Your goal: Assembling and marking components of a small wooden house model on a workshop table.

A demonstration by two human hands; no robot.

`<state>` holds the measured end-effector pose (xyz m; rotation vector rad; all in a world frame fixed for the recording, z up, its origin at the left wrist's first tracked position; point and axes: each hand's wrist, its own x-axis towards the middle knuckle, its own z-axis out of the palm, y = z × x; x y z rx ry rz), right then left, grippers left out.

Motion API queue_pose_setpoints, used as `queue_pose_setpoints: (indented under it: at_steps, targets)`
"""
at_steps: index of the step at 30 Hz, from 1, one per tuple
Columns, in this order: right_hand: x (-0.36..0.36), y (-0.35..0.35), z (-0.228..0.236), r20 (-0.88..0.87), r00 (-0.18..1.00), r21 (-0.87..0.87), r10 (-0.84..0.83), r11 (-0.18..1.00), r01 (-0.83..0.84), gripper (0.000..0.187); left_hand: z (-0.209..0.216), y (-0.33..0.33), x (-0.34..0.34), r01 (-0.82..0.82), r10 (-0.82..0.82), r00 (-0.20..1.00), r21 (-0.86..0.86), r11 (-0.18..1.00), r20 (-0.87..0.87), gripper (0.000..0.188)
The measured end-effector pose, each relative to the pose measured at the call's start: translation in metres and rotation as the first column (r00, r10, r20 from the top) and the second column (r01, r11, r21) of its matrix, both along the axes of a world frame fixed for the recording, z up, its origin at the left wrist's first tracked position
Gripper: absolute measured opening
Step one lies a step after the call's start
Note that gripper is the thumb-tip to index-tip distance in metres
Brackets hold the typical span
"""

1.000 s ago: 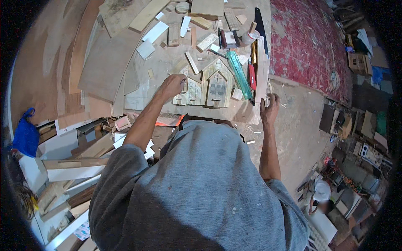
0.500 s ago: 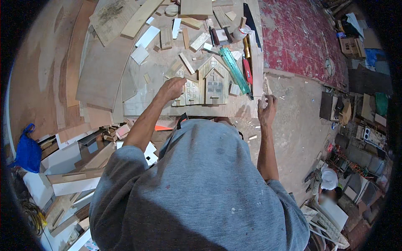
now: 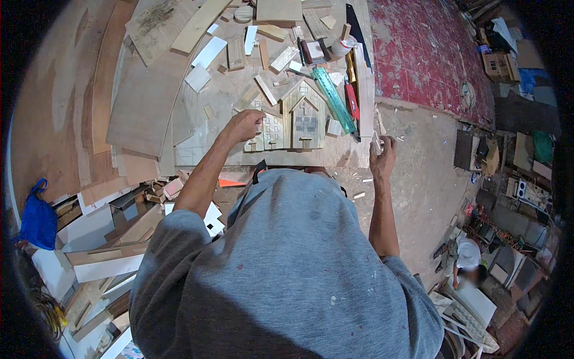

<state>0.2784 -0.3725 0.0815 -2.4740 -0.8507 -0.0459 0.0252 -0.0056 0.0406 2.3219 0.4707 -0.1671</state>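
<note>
Left of the green strip (image 3: 333, 100), the house model (image 3: 297, 128) is sitting; farther left, the left hand (image 3: 245, 125) is overlapping it, fingers curled. Right of the strip, the right hand (image 3: 382, 159) is holding its fingers bent. I cannot tell either grip.

Worktable (image 3: 339, 157), wooden house shape (image 3: 306, 122), wood offcuts (image 3: 236, 55)

Uneven light, bright worktop (image 3: 269, 158), deep shadow on shirt (image 3: 299, 257); bent edges, black corners
</note>
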Motion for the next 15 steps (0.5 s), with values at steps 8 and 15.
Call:
queue_pose_setpoints:
  at_steps: [8,15]
  targets:
    - [-0.025,0.028,0.002,-0.204,0.978,-0.008,0.037,0.999,-0.039,0.031,-0.028,0.02,-0.024,-0.186,0.199,0.98,-0.252,0.95,0.028,0.028]
    - [-0.092,0.153,-0.051,-0.475,0.706,0.363,0.525,0.848,-0.387,0.021,-0.042,0.009,-0.035,-0.217,0.24,0.967,-0.225,0.95,0.084,0.032]
